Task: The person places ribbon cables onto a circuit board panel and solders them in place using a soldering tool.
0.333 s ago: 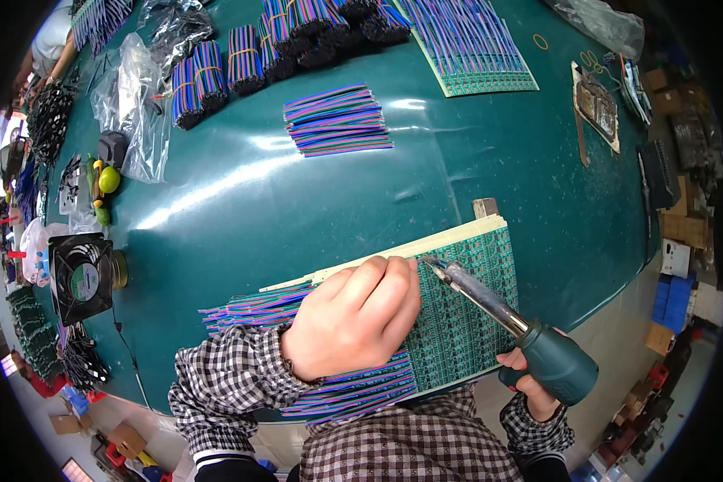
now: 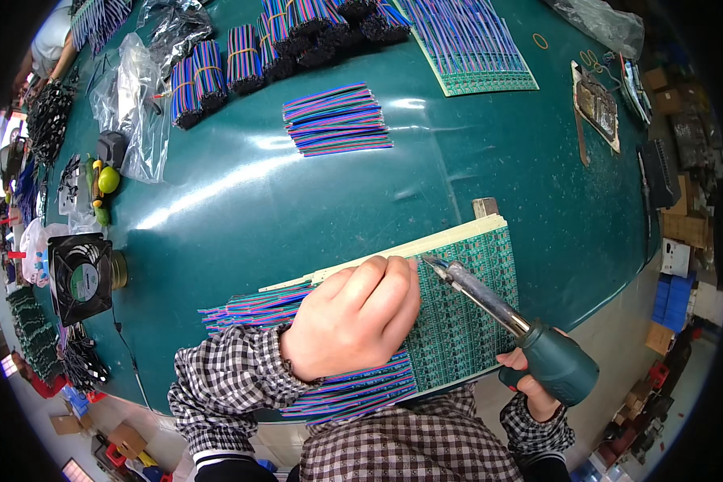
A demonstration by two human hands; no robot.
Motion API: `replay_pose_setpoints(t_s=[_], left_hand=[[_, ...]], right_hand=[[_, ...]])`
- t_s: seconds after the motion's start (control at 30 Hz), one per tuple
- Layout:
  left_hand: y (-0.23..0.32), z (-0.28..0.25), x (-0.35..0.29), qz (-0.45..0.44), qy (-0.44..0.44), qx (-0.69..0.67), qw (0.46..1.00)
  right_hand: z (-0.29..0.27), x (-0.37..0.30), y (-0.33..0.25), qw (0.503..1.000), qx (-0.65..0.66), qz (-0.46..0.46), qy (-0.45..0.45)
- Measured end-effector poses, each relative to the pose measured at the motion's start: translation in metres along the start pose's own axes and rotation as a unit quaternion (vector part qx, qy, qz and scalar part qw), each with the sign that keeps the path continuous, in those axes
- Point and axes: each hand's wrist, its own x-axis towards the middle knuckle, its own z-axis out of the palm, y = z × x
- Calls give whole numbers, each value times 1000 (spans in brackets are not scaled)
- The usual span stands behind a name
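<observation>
A panel of green circuit boards (image 2: 467, 313) with pale edges lies tilted in front of me. Striped ribbon wires (image 2: 357, 397) run leftward from its left part, under and around my left hand (image 2: 353, 321). That hand is closed in a pinch over the panel's far rows; whatever sits between its fingertips is hidden. My right hand (image 2: 538, 394) grips a soldering gun (image 2: 558, 363) with a dark green handle. Its metal barrel slants up and left, and the tip is at the far rows of boards, just right of my left fingertips.
A loose pile of wires (image 2: 337, 120) lies beyond the panel, with banded wire bundles (image 2: 245, 60) farther back. Another wired panel (image 2: 490, 83) is at the far right, near a soiled metal tray (image 2: 598, 108). A black fan (image 2: 81, 277) stands left; a small block (image 2: 484, 207) touches the panel's far edge.
</observation>
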Motion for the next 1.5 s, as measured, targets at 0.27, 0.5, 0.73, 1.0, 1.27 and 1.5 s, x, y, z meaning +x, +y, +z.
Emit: replay_pose_setpoints(t_s=[0.27,0.5,0.73,1.0,1.27,1.5], left_hand=[[-1,0,1,3,4,-4,1000],[-1,-2,1,-4,0,-12,1000],[-2,0,0,-12,7,-30,999],[-3,-1,0,0,2,-16,1000],[-3,0,0,5,6,-17,1000],[-3,0,0,5,11,-15,1000]], right_hand=[[-13,-6,2,999,-17,37,-8],[1,-4,-6,999,11,22,33],[-12,-7,2,999,1,54,7],[-5,-4,0,999,5,33,3],[-5,-3,2,1000,-6,16,-5],[-9,-3,0,999,-39,12,-14]])
